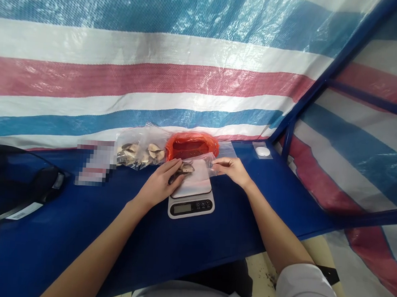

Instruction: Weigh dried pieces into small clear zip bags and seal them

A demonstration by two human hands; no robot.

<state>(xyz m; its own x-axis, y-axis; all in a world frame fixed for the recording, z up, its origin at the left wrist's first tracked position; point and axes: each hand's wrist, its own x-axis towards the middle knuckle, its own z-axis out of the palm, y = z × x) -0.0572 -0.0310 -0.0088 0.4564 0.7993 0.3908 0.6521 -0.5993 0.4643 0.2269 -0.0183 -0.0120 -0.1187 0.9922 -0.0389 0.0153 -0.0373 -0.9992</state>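
Observation:
A white digital kitchen scale (pixel 191 209) stands on the blue table, its display and buttons facing me. Over its platform lies a clear plastic bag (pixel 200 170) with pale, dark-edged pieces at its left end. My left hand (pixel 161 182) is closed around that filled end, fingers above and thumb below. At the other end, my right hand (pixel 232 169) pinches the bag's edge between thumb and fingers. Just behind the scale sits an open red-orange plastic bag (pixel 215 146); its contents are hard to make out.
Two clear bags of pale, dark-rimmed pieces (pixel 156 154) lie left of the red-orange bag. A white rounded object (pixel 262 151) rests on clear plastic at the back right. Far left is a black bag-like item (pixel 21 187). Striped sheeting (pixel 138 80) and a blue frame (pixel 309 95) enclose the table (pixel 138 248).

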